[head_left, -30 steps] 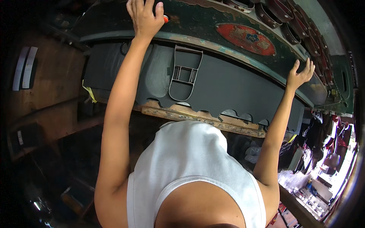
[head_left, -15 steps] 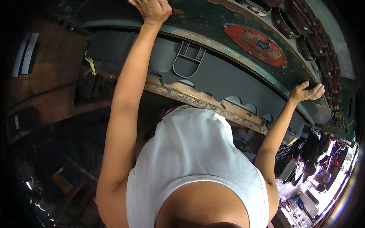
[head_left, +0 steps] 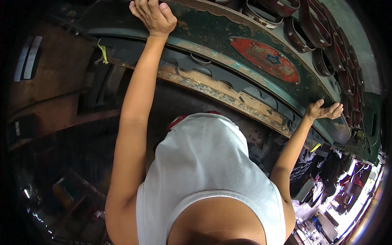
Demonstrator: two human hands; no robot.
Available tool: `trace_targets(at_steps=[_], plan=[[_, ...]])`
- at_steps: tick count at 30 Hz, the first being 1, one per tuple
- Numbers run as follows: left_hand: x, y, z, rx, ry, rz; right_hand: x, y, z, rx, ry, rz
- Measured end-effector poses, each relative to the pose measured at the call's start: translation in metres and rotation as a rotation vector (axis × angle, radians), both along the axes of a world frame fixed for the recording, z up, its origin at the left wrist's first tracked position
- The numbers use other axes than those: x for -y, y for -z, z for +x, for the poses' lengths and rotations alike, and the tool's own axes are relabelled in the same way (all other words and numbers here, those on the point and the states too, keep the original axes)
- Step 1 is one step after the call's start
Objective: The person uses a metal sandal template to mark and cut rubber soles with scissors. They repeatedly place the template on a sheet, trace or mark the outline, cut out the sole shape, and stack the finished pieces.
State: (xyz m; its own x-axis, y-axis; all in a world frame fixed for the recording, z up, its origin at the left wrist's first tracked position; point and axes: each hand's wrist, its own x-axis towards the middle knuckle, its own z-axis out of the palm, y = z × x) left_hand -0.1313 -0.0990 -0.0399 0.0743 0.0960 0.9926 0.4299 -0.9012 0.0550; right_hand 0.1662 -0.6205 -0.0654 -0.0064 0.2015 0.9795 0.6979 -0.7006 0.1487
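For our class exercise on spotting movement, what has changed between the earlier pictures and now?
The dark-covered board has slid away from the person, deeper under the green beam, which now hides most of the metal frame; only its rounded end shows. No new hold or release shows. The left hand and right hand stay at the beam; the red oval plate remains on it.

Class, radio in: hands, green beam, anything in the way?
Left hand open at green beam; right hand open near its right end. Beam hides part of grey board.
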Motion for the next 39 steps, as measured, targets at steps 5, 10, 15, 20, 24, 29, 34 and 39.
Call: trace_targets(at_steps=[5,10,15,20,24,29,34,39], plan=[[0.013,0.007,-0.013,-0.025,-0.014,-0.016,0.009,0.007,-0.016,-0.036,-0.028,0.005],[0.023,0.005,-0.014,-0.019,-0.058,0.032,0.005,0.007,-0.02,-0.063,-0.056,0.013],[0.027,0.002,-0.024,-0.126,0.026,-0.113,-0.001,0.009,-0.025,-0.116,-0.06,0.078],[0.023,-0.003,-0.029,-0.163,0.057,-0.139,-0.013,0.015,-0.026,-0.135,-0.064,0.147],[0.026,-0.004,-0.031,-0.163,0.073,-0.159,-0.013,0.015,-0.029,-0.175,-0.067,0.193],[0.036,-0.01,-0.034,-0.174,0.088,-0.21,-0.014,0.009,-0.046,-0.266,-0.034,0.119],[0.038,-0.007,-0.044,-0.187,0.212,-0.314,-0.018,0.0,-0.082,-0.41,-0.105,0.164],[0.081,0.066,-0.1,-0.093,0.415,-0.591,-0.052,0.062,-0.208,-1.03,-0.418,-0.007]])
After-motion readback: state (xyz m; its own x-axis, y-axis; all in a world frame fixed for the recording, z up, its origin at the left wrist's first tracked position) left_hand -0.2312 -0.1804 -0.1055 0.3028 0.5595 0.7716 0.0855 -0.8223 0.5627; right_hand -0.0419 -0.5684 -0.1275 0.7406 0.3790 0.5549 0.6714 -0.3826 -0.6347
